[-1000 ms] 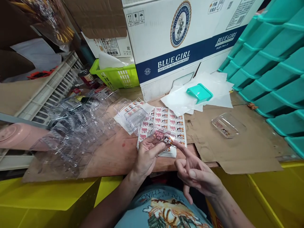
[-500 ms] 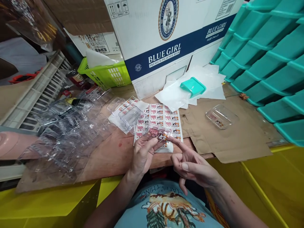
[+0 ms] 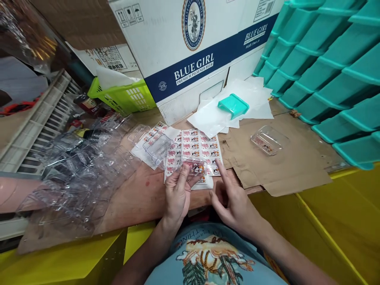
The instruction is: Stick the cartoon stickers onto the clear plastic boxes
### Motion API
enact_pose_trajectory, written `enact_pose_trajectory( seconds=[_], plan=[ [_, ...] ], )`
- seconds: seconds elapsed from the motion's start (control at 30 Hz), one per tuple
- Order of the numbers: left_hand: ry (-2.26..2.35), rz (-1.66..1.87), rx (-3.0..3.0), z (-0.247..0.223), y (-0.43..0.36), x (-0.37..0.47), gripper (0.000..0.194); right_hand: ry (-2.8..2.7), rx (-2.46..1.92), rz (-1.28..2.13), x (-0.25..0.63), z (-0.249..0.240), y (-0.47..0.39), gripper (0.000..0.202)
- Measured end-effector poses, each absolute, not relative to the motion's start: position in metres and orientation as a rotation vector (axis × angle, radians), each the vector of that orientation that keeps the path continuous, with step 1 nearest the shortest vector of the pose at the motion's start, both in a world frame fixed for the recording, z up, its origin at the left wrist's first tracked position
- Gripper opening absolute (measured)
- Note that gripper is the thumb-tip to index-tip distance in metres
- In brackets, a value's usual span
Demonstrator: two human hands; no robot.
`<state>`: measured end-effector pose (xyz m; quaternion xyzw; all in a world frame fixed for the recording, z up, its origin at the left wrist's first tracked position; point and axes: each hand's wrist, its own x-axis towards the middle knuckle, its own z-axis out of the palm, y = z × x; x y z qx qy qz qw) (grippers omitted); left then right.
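Observation:
My left hand [image 3: 177, 194] pinches a small clear plastic box [image 3: 196, 166] between thumb and fingers. A sticker with pink lettering and cartoon cats shows on the box. Just to the right, my right hand [image 3: 233, 202] points its index finger forward, thumb apart and the other fingers curled, with nothing visible in it. Its fingertip is over the edge of a sheet of cat stickers [image 3: 191, 140], apart from the box. Left of that sheet lie another clear box [image 3: 157, 148] and a partly used sticker sheet.
A heap of clear plastic boxes [image 3: 80, 170] covers the left side. On the cardboard at right sits a stickered clear box [image 3: 268, 140]. Behind are a turquoise tub [image 3: 233, 106] on white papers, a green basket [image 3: 124, 97], a beer carton [image 3: 166, 39] and stacked turquoise bins [image 3: 323, 71].
My right index finger has left the box's sticker, moving slightly right and forward. My left hand still holds the box. The whole view has shifted slightly.

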<state>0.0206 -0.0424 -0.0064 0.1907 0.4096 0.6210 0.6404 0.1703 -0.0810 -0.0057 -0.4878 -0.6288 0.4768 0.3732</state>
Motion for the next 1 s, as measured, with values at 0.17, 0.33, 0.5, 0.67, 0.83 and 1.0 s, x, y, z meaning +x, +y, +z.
enact_pose_trajectory(
  seconds=[0.17,0.33,0.5,0.67,0.83,1.0],
  plan=[
    [0.938,1.419,0.423,-0.002,-0.041,0.02,0.01,-2.103,-1.563,0.496,0.168,-0.007,-0.073,0.064],
    [0.874,1.281,0.533,0.014,-0.047,0.032,0.012,-1.896,-1.338,0.633,0.198,0.022,-0.052,0.077],
    [0.936,1.185,1.096,0.016,-0.044,0.014,0.043,-1.547,-1.49,0.346,0.281,0.019,-0.023,0.056],
    [1.711,1.363,1.975,0.011,-0.002,-0.067,0.055,-1.636,-1.871,-0.446,0.395,-0.027,0.047,0.055],
    [1.929,0.817,2.359,-0.002,0.028,-0.093,0.065,-1.75,-1.761,-0.536,0.376,-0.022,0.075,0.04],
    [1.92,0.88,2.478,-0.015,0.026,-0.082,0.052,-1.987,-1.304,-0.137,0.225,0.001,0.05,0.037]
  ],
)
